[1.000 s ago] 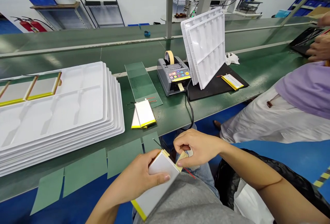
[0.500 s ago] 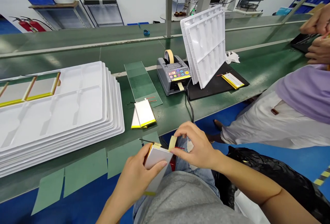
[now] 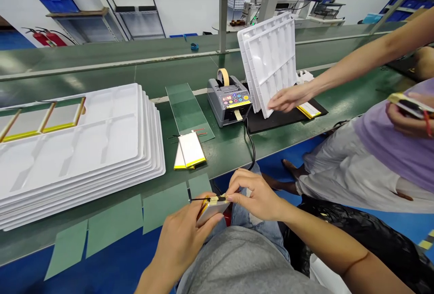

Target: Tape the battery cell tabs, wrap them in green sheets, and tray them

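Observation:
My left hand (image 3: 181, 233) is closed around a flat white pouch battery (image 3: 210, 212), its wire end tilted up above my lap. A black lead sticks out leftward from that end. My right hand (image 3: 254, 194) pinches at the right corner of the same end, where a piece of pale yellow tape (image 3: 213, 200) lies along the edge. The fingertips partly hide the tape. Two more pouch batteries (image 3: 192, 147) lie overlapped on the bench with black and red leads. Behind them is a grey tape dispenser (image 3: 228, 100) with a strip of tape protruding.
A stack of white trays (image 3: 118, 140) stands at left, with batteries in the top one. Two white trays (image 3: 271, 59) lean upright on a black mat (image 3: 271, 122). A co-worker's arm (image 3: 356, 66) reaches to them from the right. A black bag (image 3: 356, 231) is beside my right arm.
My right hand has brought the raised piece of tape down against the battery's end. The battery has tilted. A co-worker's arm has reached in toward the upright trays.

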The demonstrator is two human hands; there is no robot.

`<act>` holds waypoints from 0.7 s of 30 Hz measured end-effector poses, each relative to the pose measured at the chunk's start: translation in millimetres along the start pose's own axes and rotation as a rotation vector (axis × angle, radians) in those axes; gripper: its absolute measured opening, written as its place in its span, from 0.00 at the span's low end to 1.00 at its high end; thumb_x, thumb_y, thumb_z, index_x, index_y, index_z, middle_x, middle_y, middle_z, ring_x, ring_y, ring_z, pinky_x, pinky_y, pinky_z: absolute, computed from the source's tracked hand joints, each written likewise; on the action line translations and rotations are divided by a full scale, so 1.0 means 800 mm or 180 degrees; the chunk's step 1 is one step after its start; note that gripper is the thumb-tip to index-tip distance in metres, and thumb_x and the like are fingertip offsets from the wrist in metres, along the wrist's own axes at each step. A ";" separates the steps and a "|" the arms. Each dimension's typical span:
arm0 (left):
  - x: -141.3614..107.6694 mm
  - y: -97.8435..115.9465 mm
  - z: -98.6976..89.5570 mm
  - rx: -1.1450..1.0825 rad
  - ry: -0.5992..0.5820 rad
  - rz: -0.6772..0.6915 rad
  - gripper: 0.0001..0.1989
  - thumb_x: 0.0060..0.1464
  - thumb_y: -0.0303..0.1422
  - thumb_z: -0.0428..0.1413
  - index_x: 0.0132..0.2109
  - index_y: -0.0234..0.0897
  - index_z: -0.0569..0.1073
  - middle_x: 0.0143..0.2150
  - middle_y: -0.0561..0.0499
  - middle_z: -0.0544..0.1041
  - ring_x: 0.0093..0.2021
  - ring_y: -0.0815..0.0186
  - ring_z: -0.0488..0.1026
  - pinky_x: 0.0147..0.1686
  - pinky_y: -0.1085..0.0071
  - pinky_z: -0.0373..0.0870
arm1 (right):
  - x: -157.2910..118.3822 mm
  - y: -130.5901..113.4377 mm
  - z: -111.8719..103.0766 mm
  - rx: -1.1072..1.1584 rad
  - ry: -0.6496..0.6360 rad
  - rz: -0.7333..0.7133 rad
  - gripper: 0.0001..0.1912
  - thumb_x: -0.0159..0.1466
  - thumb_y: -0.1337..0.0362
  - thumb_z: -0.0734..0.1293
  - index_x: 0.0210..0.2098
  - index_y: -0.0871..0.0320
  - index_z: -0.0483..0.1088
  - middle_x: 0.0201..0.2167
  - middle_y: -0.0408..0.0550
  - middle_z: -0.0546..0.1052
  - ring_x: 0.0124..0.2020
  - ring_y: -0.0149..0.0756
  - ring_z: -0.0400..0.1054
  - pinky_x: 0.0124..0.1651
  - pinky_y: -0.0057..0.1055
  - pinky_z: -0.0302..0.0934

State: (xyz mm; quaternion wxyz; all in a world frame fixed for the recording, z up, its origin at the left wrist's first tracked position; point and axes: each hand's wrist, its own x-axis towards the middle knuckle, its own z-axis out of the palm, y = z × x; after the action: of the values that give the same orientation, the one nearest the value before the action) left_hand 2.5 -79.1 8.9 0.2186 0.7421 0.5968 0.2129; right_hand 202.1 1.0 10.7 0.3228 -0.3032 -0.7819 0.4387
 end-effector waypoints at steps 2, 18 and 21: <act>-0.001 -0.001 0.000 0.0012 -0.0013 -0.0018 0.12 0.58 0.40 0.52 0.47 0.43 0.66 0.44 0.54 0.76 0.32 0.66 0.75 0.30 0.75 0.64 | 0.000 -0.001 -0.002 -0.0021 -0.0084 0.0108 0.03 0.59 0.65 0.68 0.32 0.58 0.71 0.30 0.44 0.72 0.33 0.30 0.64 0.39 0.29 0.58; -0.012 -0.009 0.013 -0.0162 -0.0026 0.0614 0.11 0.59 0.35 0.53 0.48 0.40 0.68 0.47 0.52 0.76 0.36 0.66 0.76 0.37 0.76 0.67 | 0.000 0.026 0.001 0.1090 -0.0816 0.0973 0.15 0.51 0.59 0.74 0.32 0.60 0.70 0.28 0.40 0.66 0.29 0.27 0.56 0.31 0.25 0.51; -0.012 -0.006 0.026 -0.0727 0.0072 -0.0095 0.11 0.56 0.36 0.55 0.46 0.42 0.70 0.45 0.53 0.77 0.37 0.64 0.76 0.37 0.75 0.67 | -0.006 0.036 0.014 0.1145 -0.0380 0.0917 0.14 0.52 0.56 0.72 0.35 0.58 0.72 0.31 0.42 0.66 0.31 0.28 0.59 0.34 0.25 0.54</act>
State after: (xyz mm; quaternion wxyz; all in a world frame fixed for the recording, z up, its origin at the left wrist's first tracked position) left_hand 8.5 -89.2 -11.3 0.2982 0.7009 0.5821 0.2846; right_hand 201.8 4.0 -20.1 0.2588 -0.3228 -0.6575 0.6297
